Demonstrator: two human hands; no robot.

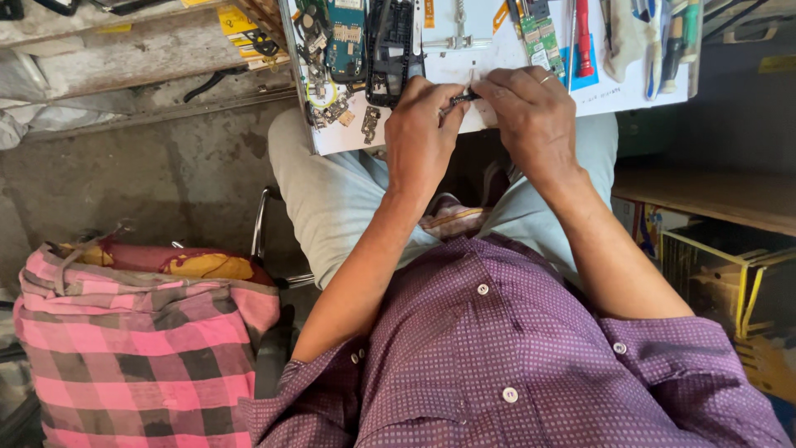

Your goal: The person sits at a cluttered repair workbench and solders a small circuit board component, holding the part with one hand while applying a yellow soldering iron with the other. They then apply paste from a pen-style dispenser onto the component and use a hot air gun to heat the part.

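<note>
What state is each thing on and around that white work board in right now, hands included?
Left hand: pinching a small dark part.
Right hand: pinching the same part from the other side.
Dark phone frame: opened, lying flat on the white board.
Green circuit board: bare, out of any casing.
Red-handled screwdriver: lying unused.
Pink checked cloth: draped over a bundle.

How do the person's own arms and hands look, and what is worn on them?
Both forearms are bare. The purple dotted button-up shirt has short sleeves that end near the elbows, with small white buttons on the front and at the sleeve hems. The left hand wears nothing visible. The right hand has a thin silver-coloured ring on one finger. No gloves or watch show.
</note>
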